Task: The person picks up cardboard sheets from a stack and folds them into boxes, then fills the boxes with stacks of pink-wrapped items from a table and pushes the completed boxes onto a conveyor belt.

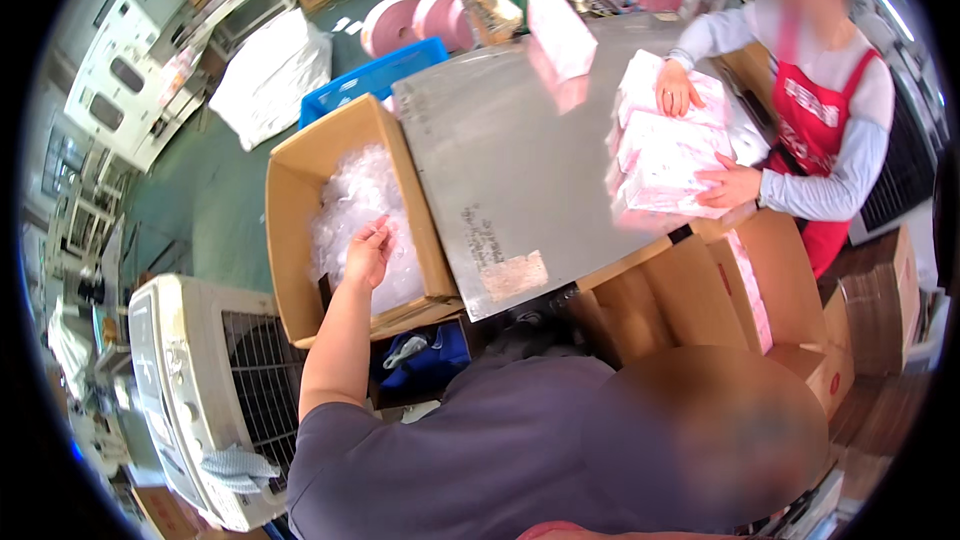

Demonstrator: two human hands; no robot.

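My left hand [370,252] reaches over a tall cardboard box [290,180] filled with crumpled clear plastic [390,285]. Its fingers are bent together in a pinch near the plastic, and whatever they hold is too small to make out. My right hand does not show; a blurred brown and grey patch covers my right side. Beside the box stands a grey metal table [520,180]. On its right part lie stacked pink-and-white wrapped packs [660,155], under both hands of a co-worker [825,130] in a red apron. A single pack [560,35] stands at the far edge.
Open cardboard boxes [690,285] stand below the table's right side. A white fan-like machine [190,390] is at my left. Behind the filled box are a blue crate [375,80] and a white sack [270,80]. Pink rolls [390,27] stand at the back.
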